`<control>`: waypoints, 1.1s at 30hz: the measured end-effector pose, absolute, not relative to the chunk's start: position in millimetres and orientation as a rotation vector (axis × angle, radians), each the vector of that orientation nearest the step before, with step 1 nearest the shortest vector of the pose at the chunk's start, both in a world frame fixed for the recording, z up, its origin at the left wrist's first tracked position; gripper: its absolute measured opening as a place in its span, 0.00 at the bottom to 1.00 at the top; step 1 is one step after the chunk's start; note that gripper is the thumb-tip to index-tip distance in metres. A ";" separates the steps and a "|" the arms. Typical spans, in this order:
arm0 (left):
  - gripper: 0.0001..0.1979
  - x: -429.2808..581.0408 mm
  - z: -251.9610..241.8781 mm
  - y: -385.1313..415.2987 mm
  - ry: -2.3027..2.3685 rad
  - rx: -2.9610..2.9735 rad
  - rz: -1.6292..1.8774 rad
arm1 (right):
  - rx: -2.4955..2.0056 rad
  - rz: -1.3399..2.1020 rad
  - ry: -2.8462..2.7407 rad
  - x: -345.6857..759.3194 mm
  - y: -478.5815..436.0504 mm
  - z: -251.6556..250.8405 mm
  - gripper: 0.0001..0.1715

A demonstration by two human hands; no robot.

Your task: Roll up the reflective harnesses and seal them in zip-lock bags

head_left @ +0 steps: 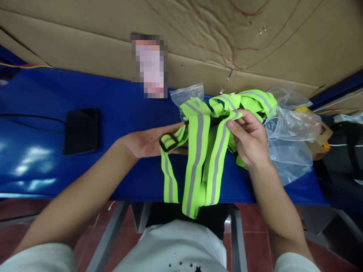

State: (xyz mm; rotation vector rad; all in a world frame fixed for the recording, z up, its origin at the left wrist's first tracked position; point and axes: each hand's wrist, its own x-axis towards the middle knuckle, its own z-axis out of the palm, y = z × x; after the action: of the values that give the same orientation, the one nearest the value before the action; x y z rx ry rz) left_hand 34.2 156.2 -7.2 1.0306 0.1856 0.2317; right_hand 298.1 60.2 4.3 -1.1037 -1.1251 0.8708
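Note:
Bright yellow-green reflective straps (195, 162) with a grey centre stripe hang in long loops between my hands, down past the table's front edge. My left hand (144, 143) reaches in palm up, its fingers stretched beneath the straps and bearing them; the fingertips are hidden behind the webbing. A black slide buckle (168, 142) sits on a strap over those fingers. My right hand (249, 136) pinches one strap between thumb and fingers near the top of its loop. Behind it lies a heap of the same strapping (258, 100), with black parts partly covered.
Clear plastic bags (295, 151) lie right of the heap, and a small zip bag (188, 94) is behind the straps. A black box-like device (81, 131) with a cable rests left on the blue table (121, 102). A pixelated phone-shaped object (150, 64) leans against the cardboard (93, 49).

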 end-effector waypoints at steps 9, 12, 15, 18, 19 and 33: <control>0.25 59.9 -13.0 141.9 0.475 1.078 0.432 | -1.168 0.809 -1.100 288.7 62.7 -0.9 0.15; 0.21 70.4 -19.4 129.8 0.505 0.978 0.517 | -1.196 0.773 -1.139 284.6 60.8 -4.7 0.14; 0.18 71.4 -19.2 127.9 0.457 0.875 0.577 | -1.228 0.928 -1.097 281.3 59.9 -5.6 0.20; 0.15 69.0 -14.5 129.8 0.397 0.857 0.616 | -1.238 1.313 -0.948 278.6 61.2 -9.6 0.28; 0.14 68.7 -13.1 130.0 0.406 0.884 0.652 | -1.239 1.411 -0.895 278.3 61.6 -11.8 0.29; 0.18 78.7 -20.3 108.2 0.669 1.122 0.796 | -1.349 1.281 -0.897 279.1 57.6 -15.3 0.29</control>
State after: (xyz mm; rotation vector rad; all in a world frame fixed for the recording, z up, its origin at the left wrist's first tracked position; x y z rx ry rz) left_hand 78.7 108.2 -20.3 1.1218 0.6688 0.7964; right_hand 279.1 57.6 -15.3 -1.3490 -0.8973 1.2807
